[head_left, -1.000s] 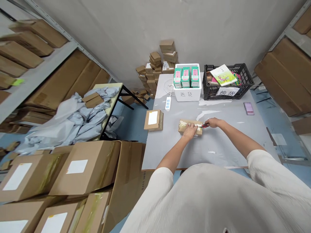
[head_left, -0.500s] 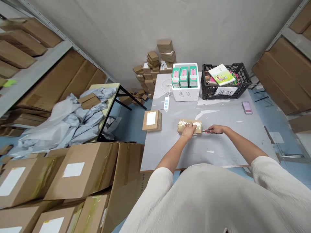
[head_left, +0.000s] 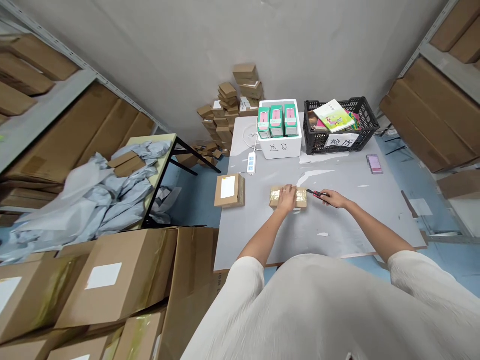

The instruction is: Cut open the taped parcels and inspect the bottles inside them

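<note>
A small cardboard box [head_left: 301,198] with shiny tape along its top lies on the grey table [head_left: 262,240]. My left hand [head_left: 287,198] rests on top of this box, its fingers over the far edge, gripping it. To the right, my right hand [head_left: 332,198] is closed around a red and black cutter [head_left: 318,194], whose dark tip points left at the box's right end. Whether the tip touches the box cannot be made out. Another cardboard box [head_left: 240,190] with a white label stands near the table's left edge.
At the table's back are a power strip [head_left: 251,163], a white bin [head_left: 281,148] with green and pink boxes, and a black crate [head_left: 342,143] with booklets. A blurred purple item [head_left: 375,164] lies right. Large cartons [head_left: 123,270] stand left.
My right hand has lifted the cutter slightly and angled its tip up toward the box's far right corner. My left hand has shifted slightly on the box. The whole view has shifted a little.
</note>
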`<state>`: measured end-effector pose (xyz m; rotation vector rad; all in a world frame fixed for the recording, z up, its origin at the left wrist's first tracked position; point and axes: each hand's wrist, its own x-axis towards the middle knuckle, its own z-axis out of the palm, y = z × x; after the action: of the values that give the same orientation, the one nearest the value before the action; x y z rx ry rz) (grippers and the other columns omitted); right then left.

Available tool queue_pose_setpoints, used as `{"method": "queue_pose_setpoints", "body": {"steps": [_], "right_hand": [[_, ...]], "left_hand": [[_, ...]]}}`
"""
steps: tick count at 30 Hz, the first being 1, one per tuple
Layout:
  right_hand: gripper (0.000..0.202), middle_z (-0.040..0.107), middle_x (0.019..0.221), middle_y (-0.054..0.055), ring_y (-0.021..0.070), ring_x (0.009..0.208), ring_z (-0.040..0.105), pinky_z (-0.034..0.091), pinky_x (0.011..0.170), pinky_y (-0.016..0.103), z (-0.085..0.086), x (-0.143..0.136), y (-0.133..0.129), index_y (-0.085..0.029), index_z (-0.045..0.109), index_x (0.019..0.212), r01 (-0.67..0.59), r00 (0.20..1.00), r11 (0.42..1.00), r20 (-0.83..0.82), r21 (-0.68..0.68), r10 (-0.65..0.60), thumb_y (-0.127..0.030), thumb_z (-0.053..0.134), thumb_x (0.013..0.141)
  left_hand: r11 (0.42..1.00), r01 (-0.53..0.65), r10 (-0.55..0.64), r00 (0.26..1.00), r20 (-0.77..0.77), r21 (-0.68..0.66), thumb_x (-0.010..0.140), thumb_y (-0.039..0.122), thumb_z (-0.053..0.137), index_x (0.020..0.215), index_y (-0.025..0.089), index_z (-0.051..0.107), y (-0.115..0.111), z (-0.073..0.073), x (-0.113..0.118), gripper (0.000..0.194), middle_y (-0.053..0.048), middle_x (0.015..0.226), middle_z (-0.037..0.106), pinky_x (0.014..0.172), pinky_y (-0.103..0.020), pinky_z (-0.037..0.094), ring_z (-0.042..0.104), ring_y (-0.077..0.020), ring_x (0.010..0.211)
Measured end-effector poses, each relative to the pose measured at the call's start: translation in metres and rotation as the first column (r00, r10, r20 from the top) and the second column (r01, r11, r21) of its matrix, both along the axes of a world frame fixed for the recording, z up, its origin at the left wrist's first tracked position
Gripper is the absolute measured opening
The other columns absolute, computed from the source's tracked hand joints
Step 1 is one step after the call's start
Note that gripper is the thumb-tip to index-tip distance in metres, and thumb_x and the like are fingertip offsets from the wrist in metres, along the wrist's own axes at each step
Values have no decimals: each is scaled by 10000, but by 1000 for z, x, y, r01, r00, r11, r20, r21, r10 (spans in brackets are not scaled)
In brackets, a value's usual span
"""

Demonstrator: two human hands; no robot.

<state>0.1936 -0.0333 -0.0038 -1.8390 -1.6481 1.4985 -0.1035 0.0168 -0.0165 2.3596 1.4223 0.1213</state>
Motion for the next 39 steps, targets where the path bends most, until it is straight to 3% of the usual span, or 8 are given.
{"method": "queue_pose_setpoints", "body": {"steps": [3, 6, 11, 18, 24, 30, 39], "right_hand": [[409, 782, 961, 41, 215, 874, 711, 572, 830, 323, 0, -7, -12, -273, 725, 1312, -31, 999, 995, 23, 90, 29, -523, 513, 1068], [400, 770, 1081, 44, 241, 976, 707, 554, 912, 350, 0, -9, -21, -326, 742, 1370, -128, 986, 978, 125, 163, 108, -462, 538, 1054], [446, 731, 1137, 64, 257, 990, 696, 526, 911, 351, 2, -14, -23, -354, 716, 1446, -259, 935, 945, 297, 199, 193, -393, 614, 1014], [463, 729, 1173, 94, 274, 1052, 683, 513, 932, 351, -1, -19, -19, -331, 710, 1469, -290, 905, 934, 378, 211, 196, -318, 632, 1012], [459, 726, 1158, 93, 267, 1059, 683, 533, 934, 348, -10, -23, -24, -308, 703, 1476, -258, 917, 925, 373, 278, 144, -316, 629, 1023], [460, 704, 1152, 93, 267, 1086, 693, 545, 961, 354, -24, -31, -33, -305, 697, 1484, -176, 921, 934, 386, 312, 44, -316, 631, 1029], [473, 696, 1190, 91, 256, 1087, 687, 537, 909, 325, -35, -45, -38, -322, 661, 1527, -147, 906, 935, 423, 323, -4, -342, 592, 1059]], "left_hand": [[1000, 6, -7, 999, -37, -18, 1011, 196, 498, 1578, 230, 452, 8, -3, 5, 569, -183, 1678, 441, 1334, -556, 227, 344, -320, 1608], [998, 30, -34, 997, -72, -53, 966, 170, 555, 1601, 258, 427, 13, -8, 8, 653, -180, 1697, 436, 1323, -606, 209, 307, -344, 1633], [995, 43, -55, 989, -134, -87, 965, 154, 538, 1567, 244, 451, 17, -13, 12, 614, -170, 1645, 478, 1325, -589, 203, 323, -326, 1615], [995, 75, -83, 988, -134, -64, 1047, 184, 401, 1609, 214, 433, 13, -16, 11, 564, -192, 1662, 470, 1314, -613, 235, 329, -339, 1610], [995, 74, -82, 990, -112, -71, 1097, 252, 311, 1658, 198, 411, 10, -25, 10, 573, -170, 1731, 418, 1340, -626, 198, 288, -350, 1647], [997, 68, -71, 994, -80, -36, 1088, 248, 328, 1658, 205, 434, 11, -35, 8, 581, -161, 1714, 450, 1344, -629, 202, 312, -348, 1638], [999, -3, 4, 999, -34, 32, 1109, 294, 318, 1640, 204, 463, 1, -43, 11, 557, -177, 1662, 503, 1335, -633, 222, 341, -359, 1625]]}}
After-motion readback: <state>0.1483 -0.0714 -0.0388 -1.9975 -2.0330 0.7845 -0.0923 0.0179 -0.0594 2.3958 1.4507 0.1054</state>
